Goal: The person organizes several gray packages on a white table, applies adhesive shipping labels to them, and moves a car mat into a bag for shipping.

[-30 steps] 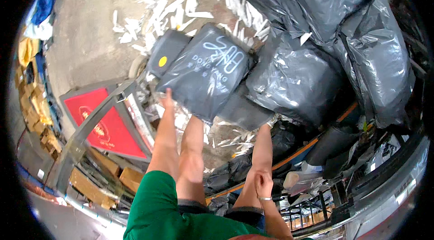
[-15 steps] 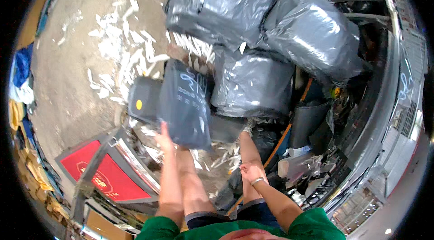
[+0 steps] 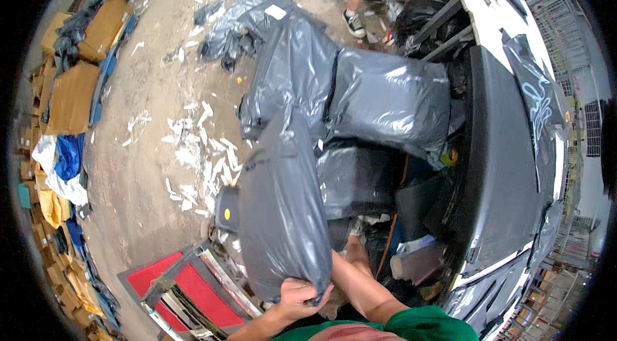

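Note:
A puffed dark grey plastic parcel (image 3: 279,212) is held up close in front of me, tilted, with its far end over the large bags. My left hand (image 3: 300,295) is closed on the parcel's near end, fingers wrapped around the bunched edge. My right forearm (image 3: 363,283) reaches in from the right, and the hand at its end is hidden behind the parcel. Beyond lie several big glossy dark bags: one at the far left (image 3: 292,64), one at the far right (image 3: 392,100), and a nearer one (image 3: 353,177) partly covered by the parcel.
White paper scraps (image 3: 205,154) litter the floor on the left. A red panel in a dark frame (image 3: 212,293) stands at my lower left. On the right is a long table (image 3: 508,167) with dark packages. Another person's leg (image 3: 358,0) shows at the top. Cardboard boxes (image 3: 74,97) line the far left.
The parcel has been lifted off its place and now stands closer to me. My left hand went from touching its near end to gripping it; my right hand moved behind it. The view has shifted.

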### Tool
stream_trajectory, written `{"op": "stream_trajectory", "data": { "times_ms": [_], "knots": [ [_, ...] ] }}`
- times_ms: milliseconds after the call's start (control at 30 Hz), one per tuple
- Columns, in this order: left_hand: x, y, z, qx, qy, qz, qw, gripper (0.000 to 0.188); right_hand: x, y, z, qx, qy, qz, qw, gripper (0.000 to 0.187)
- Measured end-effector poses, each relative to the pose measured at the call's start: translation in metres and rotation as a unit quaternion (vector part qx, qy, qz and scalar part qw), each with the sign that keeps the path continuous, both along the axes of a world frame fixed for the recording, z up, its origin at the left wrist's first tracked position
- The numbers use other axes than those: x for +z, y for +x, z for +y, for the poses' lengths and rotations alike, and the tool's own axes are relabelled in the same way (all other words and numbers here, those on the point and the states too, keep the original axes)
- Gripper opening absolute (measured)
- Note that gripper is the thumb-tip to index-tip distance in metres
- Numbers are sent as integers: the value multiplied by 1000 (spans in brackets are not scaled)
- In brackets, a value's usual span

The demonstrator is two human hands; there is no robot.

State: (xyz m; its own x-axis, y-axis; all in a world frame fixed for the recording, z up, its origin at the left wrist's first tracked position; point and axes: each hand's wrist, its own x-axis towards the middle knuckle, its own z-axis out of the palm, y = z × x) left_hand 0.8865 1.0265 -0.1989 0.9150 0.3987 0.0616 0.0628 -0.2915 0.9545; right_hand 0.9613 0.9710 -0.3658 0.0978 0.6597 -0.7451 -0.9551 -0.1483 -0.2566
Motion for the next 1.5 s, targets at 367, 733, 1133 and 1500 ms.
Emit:
{"op": "stream_trajectory", "data": {
  "times_ms": [367,733,1133,1500],
  "knots": [
    [-249,213,115,-136,342,103,924,9,-148,99,-44,-190,-152,-99,965,31],
    [-370,99,190,486,-300,27,820,34,-116,-49,-312,-13,-388,-23,921,20],
    [-249,208,255,317,-52,132,938,42,-126,-77,-320,-68,-409,-190,890,11],
    [-338,50,235,234,120,349,899,49,-163,-15,-265,100,-408,-45,906,16]
  ]
}}
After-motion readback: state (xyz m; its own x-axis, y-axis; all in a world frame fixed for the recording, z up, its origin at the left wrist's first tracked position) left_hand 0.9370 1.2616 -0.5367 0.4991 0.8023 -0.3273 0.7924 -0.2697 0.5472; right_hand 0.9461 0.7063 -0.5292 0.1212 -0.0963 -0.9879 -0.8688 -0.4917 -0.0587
